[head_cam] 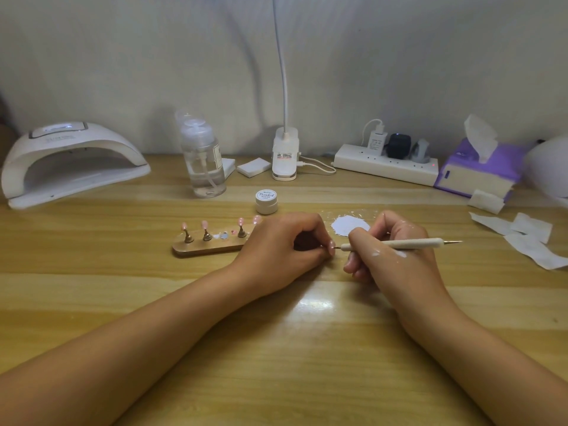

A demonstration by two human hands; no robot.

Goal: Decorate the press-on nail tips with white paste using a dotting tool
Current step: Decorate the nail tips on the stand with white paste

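- Wooden table [276, 348]: pale, glossy plank top carrying everything listed below; both my forearms lie across it.
- Nail lamp [73, 161]: white arched housing at the far left, opening turned toward me.
- Tissue pack [479, 170]: purple wrapper at the far right, with one sheet standing up out of the top.
- Power strip [384, 164]: white, against the wall, with three plugs seated in it.
- Left hand [282, 244]: resting on the table at centre. The fingers are curled inward, and the thumb and a fingertip pinch one nail tip.
- Right hand [393, 250]: just beside the left hand. The fingers are curled round the dotting tool in a pen grip, and smears of white paste lie on the back of the hand.
- Pump bottle [204, 161]: clear, upright, partly filled with clear liquid, behind the stand.
- Stand [209, 249]: flat wooden bar just to the left of my left hand. Four small metal posts each bear a pink tip, and the rightmost post is partly hidden by my knuckles.
- Dotting tool [399, 243]: pale handle lying nearly level, with a metal point at each end. The left point meets the nail tip; actual contact is too small to confirm.
- White paste [349, 226]: a flat patch on clear film, just behind my two hands.
- Jar [266, 201]: small, white, lid on, behind my left hand.
- Nail tip [331, 244]: pink, held between my left fingertips and facing the tool's point.
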